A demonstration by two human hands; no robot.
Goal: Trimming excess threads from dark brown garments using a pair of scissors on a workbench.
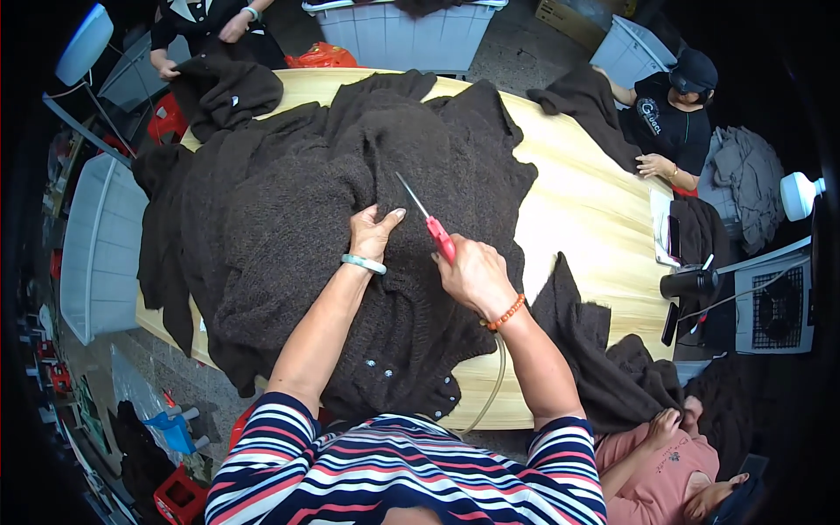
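Observation:
A large pile of dark brown knit garments point(289, 201) spreads over the light wooden table point(569, 210) before me. My left hand point(372, 234), with a pale bangle on the wrist, grips the knit near the pile's middle; its fingertips partly sink into the fabric. In my right hand point(477, 276) is a red-handled air blow gun point(440, 238), its slim metal nozzle pointing up and left over the knit. A pale hose point(499, 385) hangs below my right wrist. Several shiny buttons point(388, 373) show on the knit close to my body.
Co-workers handle dark garments at the far left, far right point(674, 118) and near right point(661, 446). Grey bins point(402, 39) stand beyond the table, another bin point(101, 245) at left. A black cylindrical container point(687, 284) and a lamp point(798, 194) are at the right.

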